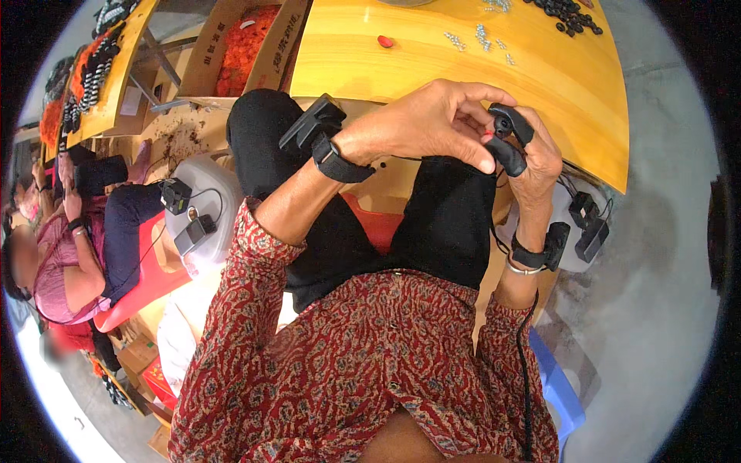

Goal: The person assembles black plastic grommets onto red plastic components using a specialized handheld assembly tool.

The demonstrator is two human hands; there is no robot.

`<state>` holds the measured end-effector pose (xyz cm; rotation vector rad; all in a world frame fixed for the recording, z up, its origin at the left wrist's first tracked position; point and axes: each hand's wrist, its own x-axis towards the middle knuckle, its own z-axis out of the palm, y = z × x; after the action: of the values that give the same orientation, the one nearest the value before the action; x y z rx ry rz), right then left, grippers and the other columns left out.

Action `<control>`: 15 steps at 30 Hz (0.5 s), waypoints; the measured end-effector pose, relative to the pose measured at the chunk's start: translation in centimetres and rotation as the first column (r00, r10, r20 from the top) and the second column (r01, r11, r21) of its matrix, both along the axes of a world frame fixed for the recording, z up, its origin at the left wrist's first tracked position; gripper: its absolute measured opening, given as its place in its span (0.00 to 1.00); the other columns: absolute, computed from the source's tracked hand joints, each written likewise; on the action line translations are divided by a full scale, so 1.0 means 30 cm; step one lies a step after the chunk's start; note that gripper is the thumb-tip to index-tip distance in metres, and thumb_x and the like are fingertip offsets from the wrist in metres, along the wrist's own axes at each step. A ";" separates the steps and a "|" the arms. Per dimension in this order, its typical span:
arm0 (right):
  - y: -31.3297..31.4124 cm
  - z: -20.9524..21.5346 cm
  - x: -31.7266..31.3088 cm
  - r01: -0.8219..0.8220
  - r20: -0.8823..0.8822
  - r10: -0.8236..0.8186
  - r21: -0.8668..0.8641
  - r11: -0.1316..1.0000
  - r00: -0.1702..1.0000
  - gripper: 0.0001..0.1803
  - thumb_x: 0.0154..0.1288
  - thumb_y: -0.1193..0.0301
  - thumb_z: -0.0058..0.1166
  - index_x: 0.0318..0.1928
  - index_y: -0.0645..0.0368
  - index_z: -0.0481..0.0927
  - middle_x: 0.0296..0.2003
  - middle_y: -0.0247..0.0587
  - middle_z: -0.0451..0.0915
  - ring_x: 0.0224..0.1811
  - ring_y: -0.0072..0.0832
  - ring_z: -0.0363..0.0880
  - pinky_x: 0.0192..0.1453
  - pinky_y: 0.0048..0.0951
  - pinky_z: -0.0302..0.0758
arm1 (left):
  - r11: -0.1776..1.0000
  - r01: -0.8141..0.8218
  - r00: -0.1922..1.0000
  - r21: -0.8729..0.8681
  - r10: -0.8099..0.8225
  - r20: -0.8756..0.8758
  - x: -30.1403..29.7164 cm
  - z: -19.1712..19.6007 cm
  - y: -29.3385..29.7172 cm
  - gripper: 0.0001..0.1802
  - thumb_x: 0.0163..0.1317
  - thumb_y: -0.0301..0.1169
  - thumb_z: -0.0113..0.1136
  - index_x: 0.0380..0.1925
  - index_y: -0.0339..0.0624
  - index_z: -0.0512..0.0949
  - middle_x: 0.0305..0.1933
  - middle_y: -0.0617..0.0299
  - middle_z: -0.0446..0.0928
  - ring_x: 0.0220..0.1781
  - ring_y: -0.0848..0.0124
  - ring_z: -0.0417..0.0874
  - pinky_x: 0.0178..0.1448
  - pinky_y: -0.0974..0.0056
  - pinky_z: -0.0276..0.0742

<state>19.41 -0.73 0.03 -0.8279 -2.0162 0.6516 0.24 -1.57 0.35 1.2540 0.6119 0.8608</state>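
My right hand (540, 158) is raised over the near edge of the yellow table, with black covers on its thumb and forefinger. Pinched between those two covered fingertips is a small round black part (502, 123) with a hole in its face. From the left, my left hand (440, 123) reaches to the same spot, its fingers curled round the near side of the part. A speck of red shows between the two hands; whether it belongs to the part cannot be told. What the left fingertips grip is hidden.
On the yellow table (347, 65) lie a red piece (385, 42), small silvery pieces (483, 37) and a heap of black parts (570, 15). A carton (266, 58) of orange-red pieces stands left of it. Another person (73, 255) sits at far left, beside a grey-white stool (208, 220) carrying devices.
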 end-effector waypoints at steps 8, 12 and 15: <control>-0.022 0.015 0.016 0.045 0.035 -0.046 0.036 0.998 0.998 0.12 0.49 0.72 0.64 0.33 0.65 0.80 0.35 0.41 0.78 0.35 0.32 0.79 0.39 0.26 0.73 | 0.973 -0.083 0.972 0.216 0.127 -0.197 0.039 -0.011 -0.021 0.40 0.47 0.28 0.71 0.62 0.42 0.65 0.40 0.61 0.79 0.41 0.76 0.77 0.48 0.70 0.76; -0.023 0.007 0.027 0.031 0.033 -0.033 0.074 0.997 0.999 0.14 0.49 0.70 0.64 0.34 0.65 0.79 0.35 0.42 0.78 0.34 0.32 0.79 0.37 0.26 0.73 | 0.937 -0.088 0.948 0.339 0.183 -0.261 0.042 0.006 -0.034 0.38 0.48 0.32 0.71 0.61 0.45 0.66 0.36 0.63 0.80 0.37 0.78 0.76 0.44 0.70 0.76; -0.025 0.006 0.035 0.004 0.036 -0.007 0.088 0.996 0.999 0.14 0.49 0.70 0.64 0.34 0.66 0.79 0.34 0.42 0.77 0.34 0.33 0.78 0.36 0.27 0.74 | 0.926 -0.129 0.941 0.355 0.227 -0.251 0.054 -0.004 -0.040 0.38 0.48 0.32 0.71 0.61 0.46 0.68 0.36 0.63 0.80 0.36 0.80 0.75 0.44 0.71 0.75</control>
<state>20.47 -1.48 0.20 -0.7984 -2.0588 0.5443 1.84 -2.78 0.24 1.6712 0.8498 0.9705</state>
